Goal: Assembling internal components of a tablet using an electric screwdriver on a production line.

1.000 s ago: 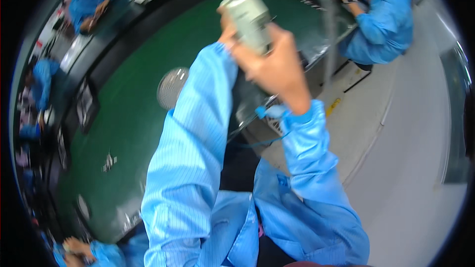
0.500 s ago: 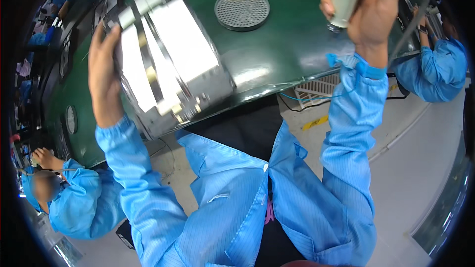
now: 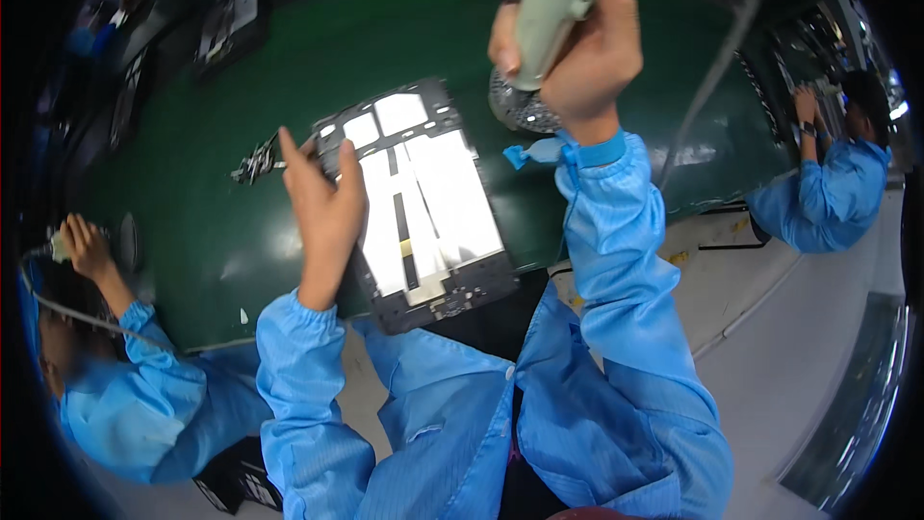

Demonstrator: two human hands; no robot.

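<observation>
An open tablet point(image 3: 438, 202) with a black frame and bright white panels lies tilted at the table's front edge, its lower end reaching past the edge. My left hand point(image 3: 322, 197) grips its left side, thumb on the top face and index finger stretched out beyond. My right hand point(image 3: 597, 53) is raised to the right of it, fingers wrapped round a pale green handheld tool point(image 3: 553, 14). The tool's upper end is cut off by the picture edge. Partly hidden behind the right hand is a round dish point(image 3: 520, 106) with a shiny, bumpy surface.
A small black-and-white bundle point(image 3: 257, 164) lies on the green table point(image 3: 192, 241). Another device point(image 3: 231, 19) stands farther back left. A grey cable point(image 3: 717, 67) hangs at the right. Co-workers in blue sit at the left point(image 3: 144, 395) and right point(image 3: 833, 173).
The tablet and my left hand have moved right and toward me. My right hand has moved left with the tool, now covering part of the dish. The view has shifted too.
</observation>
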